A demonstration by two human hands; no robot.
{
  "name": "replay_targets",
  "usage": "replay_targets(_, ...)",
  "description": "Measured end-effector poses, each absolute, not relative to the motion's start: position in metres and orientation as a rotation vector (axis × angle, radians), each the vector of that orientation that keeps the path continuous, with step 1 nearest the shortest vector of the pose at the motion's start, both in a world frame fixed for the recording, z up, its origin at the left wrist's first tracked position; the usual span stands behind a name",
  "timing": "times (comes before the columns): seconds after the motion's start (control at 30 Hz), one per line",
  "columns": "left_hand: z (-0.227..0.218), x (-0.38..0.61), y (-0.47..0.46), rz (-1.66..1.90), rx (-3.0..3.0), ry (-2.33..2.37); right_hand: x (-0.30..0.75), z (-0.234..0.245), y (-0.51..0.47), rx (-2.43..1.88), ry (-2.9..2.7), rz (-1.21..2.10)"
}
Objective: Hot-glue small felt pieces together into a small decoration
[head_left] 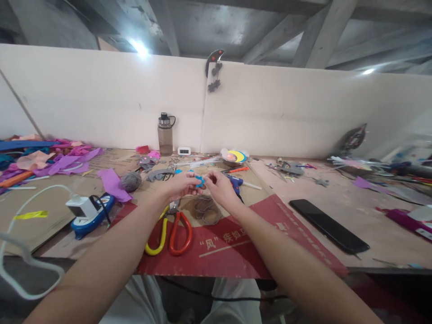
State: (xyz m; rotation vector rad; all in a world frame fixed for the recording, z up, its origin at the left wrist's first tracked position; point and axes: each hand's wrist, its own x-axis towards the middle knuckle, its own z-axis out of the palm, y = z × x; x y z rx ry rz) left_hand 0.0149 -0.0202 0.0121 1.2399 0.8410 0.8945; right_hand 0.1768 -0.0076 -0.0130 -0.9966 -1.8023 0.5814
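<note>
In the head view, pinches a small blue piece point(200, 181) between the thumb and fingers of the left hand point(182, 185), raised slightly over the table point(300, 189), probably by the margin so as to leave the rest free for the right hand point(221, 185). Curls the right hand's fingers in just beside the piece's right edge, perhaps touching; cannot tell about a firm pinch there or about anything thin between the fingertips. Holds both hands close together, likely for steadiness with so small a thing.

Has a loose coil of grey cord point(206, 209) just below the hands, seemingly for quick reach. Below the left hand, nearer the body, has scissors point(174, 227) with handles turned bodyward, probably for easy grasping. Has a blue glue gun point(236, 181) just right of the right hand, apparently set aside but close. Has a red printed board point(219, 263) below both hands, perhaps to protect the table, a ball of grey yarn point(131, 181) left of the left hand, and a black phone point(327, 225) well right of the right hand, apparently out of the way.
</note>
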Motion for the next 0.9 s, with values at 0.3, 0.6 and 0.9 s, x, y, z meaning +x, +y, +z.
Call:
replay_targets(0.3, 0.007, 0.022, -0.024, 0.825, 1.261, 0.685, 0.171, -0.012, -0.009, -0.766, -1.422, 1.209)
replay_targets(0.6, 0.003, 0.022, -0.024, 0.759, 1.312, 0.722, 0.175, -0.007, -0.014, -0.704, -1.206, 1.469)
replay_targets(0.9, -0.007, 0.014, -0.013, 0.982, 1.258, 1.159, 0.183, -0.011, -0.002, -0.841, -1.191, 1.326)
